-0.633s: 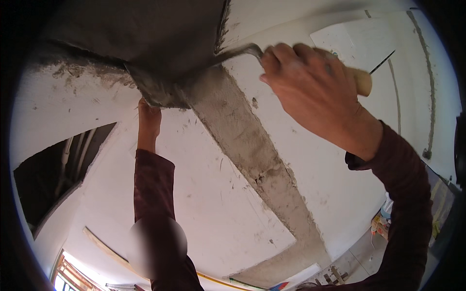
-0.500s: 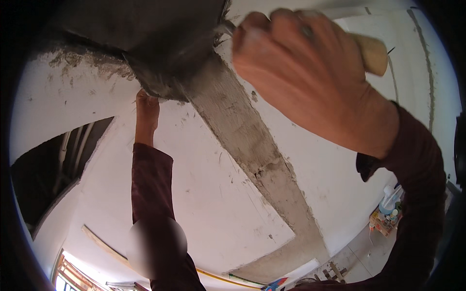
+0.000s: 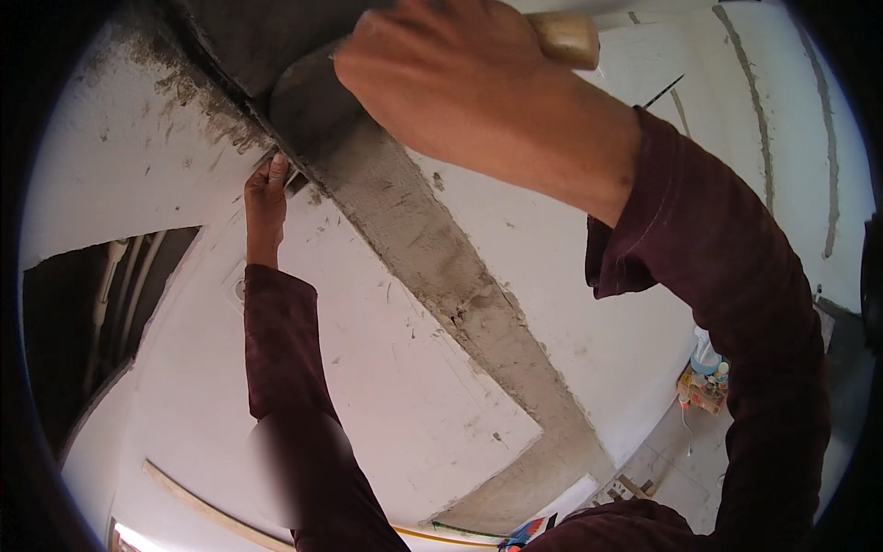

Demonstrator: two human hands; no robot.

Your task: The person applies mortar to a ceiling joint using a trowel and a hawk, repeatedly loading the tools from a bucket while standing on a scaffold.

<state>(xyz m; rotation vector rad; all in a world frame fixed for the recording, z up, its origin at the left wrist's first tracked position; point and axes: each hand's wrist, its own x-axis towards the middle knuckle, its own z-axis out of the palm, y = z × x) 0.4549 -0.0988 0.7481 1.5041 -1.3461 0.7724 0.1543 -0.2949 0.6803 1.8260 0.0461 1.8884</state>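
Note:
My right hand (image 3: 441,69) is closed around a wooden handle (image 3: 566,40) at the top of the view. It appears to be a trowel; a dark rounded blade (image 3: 308,97) shows to its left, flat against wet grey mortar, and the rest is hidden by the hand. My left hand (image 3: 267,189) is raised at the lower edge of the dark mortared area, fingers bent and thumb up. A small shiny piece shows beside its fingers, but what they grip cannot be made out. From there a grey mortar band (image 3: 432,248) slants down to the right across the white surface.
At left, an opening (image 3: 69,313) in the white surface shows pale pipes (image 3: 115,294). A wooden strip (image 3: 207,501) lies low at left. A cardboard box (image 3: 704,394) with bottles stands on the tiled floor (image 3: 685,455) at right. Grey mortar lines (image 3: 750,83) mark the upper right.
My right hand has moved left and up with the wooden-handled trowel. The dark sheet-like shape above my left hand has shifted, baring a long edge. My left hand has barely moved.

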